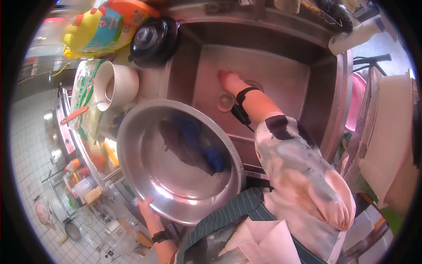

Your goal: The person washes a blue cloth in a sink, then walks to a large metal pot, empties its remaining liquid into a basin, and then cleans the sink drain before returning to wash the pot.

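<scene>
My left hand (148,204) grips the near rim of a large stainless steel basin (128,171), which is tilted beside the sink. Inside the basin lie dark and blue cloth-like items (188,138). My right hand (228,79) reaches down to the floor of a deep metal sink (283,69), near a round drain. Its fingers are blurred, and whether they hold anything cannot be told. A small round translucent object (226,101) lies in the sink beside my right wrist.
A black lidded pot (155,41), yellow detergent jugs (95,31) and a white container (117,84) with an orange-handled utensil (77,115) stand left of the sink. A white bottle (356,36) lies across its far right corner. A pink basin (356,102) is to the right.
</scene>
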The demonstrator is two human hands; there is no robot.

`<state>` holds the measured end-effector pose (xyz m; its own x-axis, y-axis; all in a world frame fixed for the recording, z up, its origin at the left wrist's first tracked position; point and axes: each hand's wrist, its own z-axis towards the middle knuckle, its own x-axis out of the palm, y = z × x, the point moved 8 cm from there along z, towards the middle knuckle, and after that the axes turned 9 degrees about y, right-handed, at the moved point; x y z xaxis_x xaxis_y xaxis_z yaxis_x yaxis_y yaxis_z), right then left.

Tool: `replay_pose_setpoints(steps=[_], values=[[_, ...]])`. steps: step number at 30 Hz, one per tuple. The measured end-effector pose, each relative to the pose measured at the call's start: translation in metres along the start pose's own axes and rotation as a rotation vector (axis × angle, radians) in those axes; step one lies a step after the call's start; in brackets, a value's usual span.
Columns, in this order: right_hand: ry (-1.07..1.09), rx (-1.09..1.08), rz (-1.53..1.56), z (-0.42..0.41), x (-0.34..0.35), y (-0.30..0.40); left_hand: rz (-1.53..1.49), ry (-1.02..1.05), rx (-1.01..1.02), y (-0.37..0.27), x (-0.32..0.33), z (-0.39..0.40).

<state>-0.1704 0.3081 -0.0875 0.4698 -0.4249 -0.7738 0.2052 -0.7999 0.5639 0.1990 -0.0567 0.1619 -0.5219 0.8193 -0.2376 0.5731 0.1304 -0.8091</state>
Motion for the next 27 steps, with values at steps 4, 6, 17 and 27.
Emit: replay_pose_setpoints(steps=[4,6,17,27], values=[[0.221,0.025,-0.098,-0.034,0.004,-0.021,0.014,-0.039,-0.009,-0.004,0.002,-0.004],[0.227,0.051,-0.086,-0.060,0.007,-0.045,0.020,-0.049,-0.018,-0.003,0.002,-0.001],[0.245,-0.127,-0.250,-0.143,0.023,-0.066,0.014,-0.003,0.009,0.000,-0.004,0.003],[0.465,0.232,-0.079,-0.108,0.072,-0.072,-0.040,0.021,0.030,0.002,-0.002,0.004]])
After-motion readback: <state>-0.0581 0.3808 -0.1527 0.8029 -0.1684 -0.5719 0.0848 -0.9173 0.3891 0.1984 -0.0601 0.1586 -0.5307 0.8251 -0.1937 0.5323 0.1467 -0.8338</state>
